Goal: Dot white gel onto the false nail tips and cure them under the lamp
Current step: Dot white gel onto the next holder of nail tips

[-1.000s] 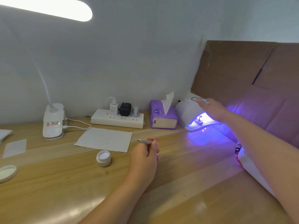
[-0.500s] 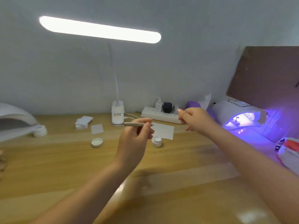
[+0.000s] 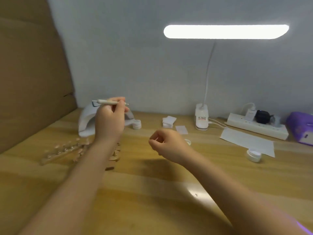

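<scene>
My left hand is raised over the left part of the desk and pinches a thin dotting tool, which lies level with its tip pointing right. Behind that hand stands a white curing lamp, unlit. Strips of false nail tips lie blurred on the wood to the left of my forearm, and more tips show to its right. My right hand hovers mid-desk, fingers loosely curled and holding nothing. An open jar of white gel sits far right on the corner of a paper sheet.
A cardboard panel walls off the left side. Along the back stand a small white jar, stacked white pads, the desk light's base, a power strip and a purple tissue box. A white lid lies behind my right hand.
The view has swung left, away from the lit lamp on the right. My right hand left that lamp and came to mid-desk. My left hand rose with the dotting tool.
</scene>
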A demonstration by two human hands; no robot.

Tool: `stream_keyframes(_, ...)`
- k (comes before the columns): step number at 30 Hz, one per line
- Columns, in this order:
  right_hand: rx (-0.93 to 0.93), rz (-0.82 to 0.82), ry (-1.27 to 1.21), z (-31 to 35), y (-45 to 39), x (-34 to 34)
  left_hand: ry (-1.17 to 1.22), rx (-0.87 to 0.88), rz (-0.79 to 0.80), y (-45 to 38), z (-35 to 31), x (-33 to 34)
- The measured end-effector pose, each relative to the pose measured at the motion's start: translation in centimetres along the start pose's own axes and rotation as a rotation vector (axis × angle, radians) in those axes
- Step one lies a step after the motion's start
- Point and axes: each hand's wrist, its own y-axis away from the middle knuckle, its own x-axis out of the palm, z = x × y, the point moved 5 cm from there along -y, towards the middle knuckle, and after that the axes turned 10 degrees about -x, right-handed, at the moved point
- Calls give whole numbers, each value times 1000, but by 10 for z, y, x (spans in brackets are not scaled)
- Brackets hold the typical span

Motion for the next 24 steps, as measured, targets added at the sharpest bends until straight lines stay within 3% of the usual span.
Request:
stream_keyframes(4,16,-6,-57,11,-27,40,-62,-207,-164,-55,14,-63)
stream_keyframes(10,20,54,-15,18,-58,78,-157,-637,32,-67,49,-80)
stream_keyframes(18,64,201,-60,15,-79,93,-155,-718,39,-60,66,-72)
stream_keyframes(24,48,169,-50,11,-79,91,-173,-712,64,-65,75,-68)
